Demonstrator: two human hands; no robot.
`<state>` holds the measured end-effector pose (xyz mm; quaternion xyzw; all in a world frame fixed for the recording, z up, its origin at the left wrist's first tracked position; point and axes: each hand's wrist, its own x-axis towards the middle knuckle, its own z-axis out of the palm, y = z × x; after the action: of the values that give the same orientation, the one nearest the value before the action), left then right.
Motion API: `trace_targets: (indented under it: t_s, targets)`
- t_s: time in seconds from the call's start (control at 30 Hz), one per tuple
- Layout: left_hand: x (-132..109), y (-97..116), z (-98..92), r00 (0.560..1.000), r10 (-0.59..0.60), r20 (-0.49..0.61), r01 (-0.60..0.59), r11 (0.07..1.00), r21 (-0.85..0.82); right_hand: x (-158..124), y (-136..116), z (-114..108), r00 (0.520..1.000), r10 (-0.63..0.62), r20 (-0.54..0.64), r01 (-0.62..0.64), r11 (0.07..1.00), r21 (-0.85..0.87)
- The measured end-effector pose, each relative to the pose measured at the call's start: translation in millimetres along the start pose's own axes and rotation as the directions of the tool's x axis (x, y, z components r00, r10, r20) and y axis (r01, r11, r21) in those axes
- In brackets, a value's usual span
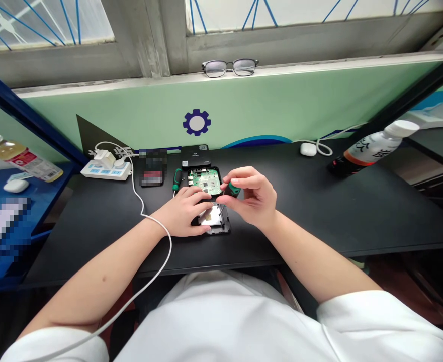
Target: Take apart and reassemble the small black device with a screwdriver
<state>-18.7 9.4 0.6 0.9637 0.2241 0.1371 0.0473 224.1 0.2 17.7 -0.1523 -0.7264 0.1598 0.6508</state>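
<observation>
My right hand [253,196] pinches a green and black screwdriver [232,189], its shaft slanting down to the right part of a black casing half [226,227]. A silvery metal plate [210,216] sits in that casing half. My left hand [187,211] grips the casing half from its left side, thumb near the front edge and fingers across the plate's far part. Just behind is a green circuit board [205,181] in a black shell, with the left fingertips near its front edge. Whether the screwdriver tip sits in a screw is too small to tell.
A second green screwdriver [177,179] lies left of the board. Behind stands a black box [195,156]. A white power strip [106,170] is at the back left, and a white cable [170,246] crosses my left forearm. A bottle [372,148] and white earbud case [307,149] are on the right.
</observation>
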Motion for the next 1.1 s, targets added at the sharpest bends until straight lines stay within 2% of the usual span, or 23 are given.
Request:
trace_targets:
  t_s: [0.2,0.37,0.6,0.97,1.1]
  targets:
    - [5.7,7.6,2.6,0.999,-0.027,0.039,0.025,0.999,0.037,0.1,-4.2,-6.3,0.996,0.071,0.045,-0.072,0.997,0.028]
    - [8.3,12.6,2.9,0.993,-0.091,0.081,0.086,0.994,0.061,2.9,-1.6,-4.6,0.996,0.01,0.09,-0.016,0.997,0.073]
    - [9.6,18.9,1.9,0.99,-0.108,0.092,0.098,0.989,0.108,3.8,1.0,-3.9,0.996,0.036,0.081,-0.043,0.995,0.087]
    - [10.1,16.9,4.0,0.99,-0.1,0.094,0.091,0.991,0.093,2.9,2.8,-1.9,0.999,-0.006,0.052,0.005,1.0,0.015]
    - [10.2,17.3,3.4,0.991,-0.096,0.089,0.088,0.992,0.089,0.9,3.9,-2.1,0.998,0.015,0.057,-0.013,0.999,-0.035]
